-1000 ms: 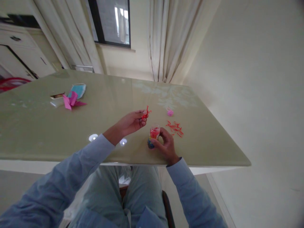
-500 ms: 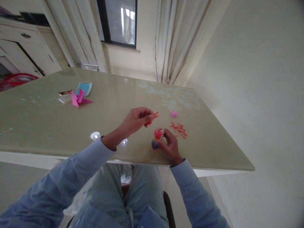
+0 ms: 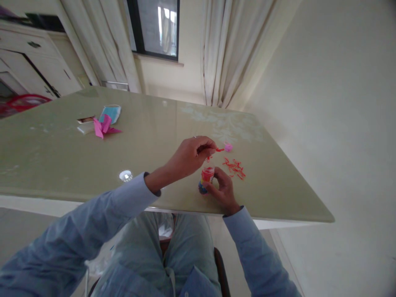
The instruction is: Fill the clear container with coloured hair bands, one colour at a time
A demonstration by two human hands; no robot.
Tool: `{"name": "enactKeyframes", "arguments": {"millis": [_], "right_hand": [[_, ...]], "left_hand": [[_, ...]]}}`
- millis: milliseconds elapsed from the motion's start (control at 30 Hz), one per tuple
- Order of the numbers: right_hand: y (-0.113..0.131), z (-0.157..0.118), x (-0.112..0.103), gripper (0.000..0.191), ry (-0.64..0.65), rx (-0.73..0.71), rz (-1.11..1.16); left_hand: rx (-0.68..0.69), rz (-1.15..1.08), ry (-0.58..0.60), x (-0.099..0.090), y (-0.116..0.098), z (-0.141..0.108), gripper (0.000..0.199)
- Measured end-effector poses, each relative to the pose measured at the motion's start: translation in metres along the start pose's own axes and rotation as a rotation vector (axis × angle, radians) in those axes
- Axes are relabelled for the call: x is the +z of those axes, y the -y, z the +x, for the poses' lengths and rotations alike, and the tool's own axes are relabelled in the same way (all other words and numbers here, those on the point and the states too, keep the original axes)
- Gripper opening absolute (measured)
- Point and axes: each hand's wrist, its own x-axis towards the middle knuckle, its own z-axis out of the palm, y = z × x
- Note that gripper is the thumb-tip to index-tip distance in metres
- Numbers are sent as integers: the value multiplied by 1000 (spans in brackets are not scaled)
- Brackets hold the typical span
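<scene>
Pinched in the fingertips of my left hand (image 3: 196, 153) are a few thin red looped pieces, which look like paper clips (image 3: 219, 150). This hand is just above the mouth of a small clear jar (image 3: 207, 175). Red contents show in the upper part of the jar, with yellow and dark blue lower down. My right hand (image 3: 223, 190) is wrapped round the jar's right side near the table's front edge. Just beyond that hand lies a loose pile of red paper clips (image 3: 235, 168). Behind the pile sits a small pink thing (image 3: 228, 147), too small to name.
On the left of the glossy green table (image 3: 148, 123) lie a pink folded paper (image 3: 105, 126), a blue face mask (image 3: 110, 113) and a small clear packet (image 3: 86, 128). A wall (image 3: 324, 103) runs along the right side. Curtains (image 3: 222, 53) hang behind.
My left hand has moved right, from left of the jar to above its mouth, with the red paper clips still pinched. My right hand and the jar have hardly moved.
</scene>
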Motion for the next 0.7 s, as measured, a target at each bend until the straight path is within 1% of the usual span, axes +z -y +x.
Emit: {"name": "enactKeyframes", "arguments": {"millis": [167, 300, 433, 600, 700], "right_hand": [[2, 1, 0, 24, -11, -8, -22], [2, 2, -1, 24, -8, -12, -15], [2, 2, 0, 23, -17, -24, 3], [3, 3, -1, 22, -22, -32, -8], [3, 2, -1, 23, -18, -21, -18]], "left_hand": [[37, 11, -89, 15, 5, -11, 10], [56, -4, -99, 21, 7, -20, 14], [36, -16, -98, 23, 10, -24, 15], [8, -29, -176, 26, 13, -29, 12], [-70, -112, -210, 28, 14, -30, 8]]}}
